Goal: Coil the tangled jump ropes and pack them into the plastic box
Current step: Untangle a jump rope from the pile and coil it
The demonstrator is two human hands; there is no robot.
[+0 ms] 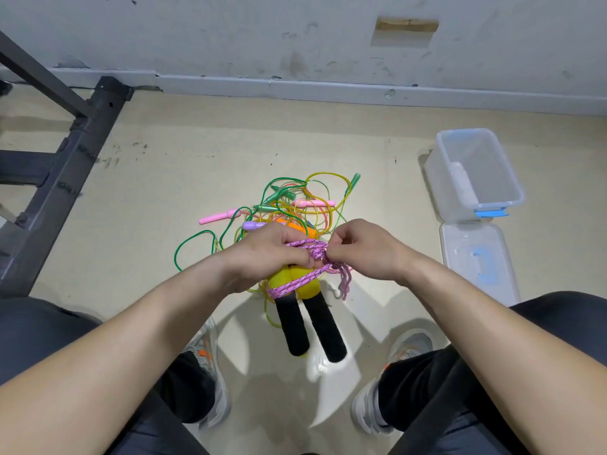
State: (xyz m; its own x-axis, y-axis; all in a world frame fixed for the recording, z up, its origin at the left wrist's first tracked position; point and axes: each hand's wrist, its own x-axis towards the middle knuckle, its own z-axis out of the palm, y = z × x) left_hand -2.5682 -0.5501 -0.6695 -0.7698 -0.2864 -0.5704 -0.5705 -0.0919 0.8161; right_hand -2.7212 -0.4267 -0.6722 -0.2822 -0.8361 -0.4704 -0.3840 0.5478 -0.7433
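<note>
My left hand (272, 249) grips the two yellow-and-black foam handles (307, 318) of a jump rope, holding them side by side with the black ends pointing toward me. A pink braided rope (297, 284) is wound around the yellow parts. My right hand (359, 249) pinches a strand of this pink rope just right of the left hand. Behind the hands a tangled pile of jump ropes (295, 201) lies on the floor, with green, yellow and pink cords and pink, green and purple handles. The clear plastic box (476, 174) stands open at the right.
The box's clear lid (478, 257) with blue latches lies on the floor in front of the box. A dark metal frame (62, 172) stands at the left. My knees and grey shoes (377, 412) are at the bottom. A white wall runs along the back.
</note>
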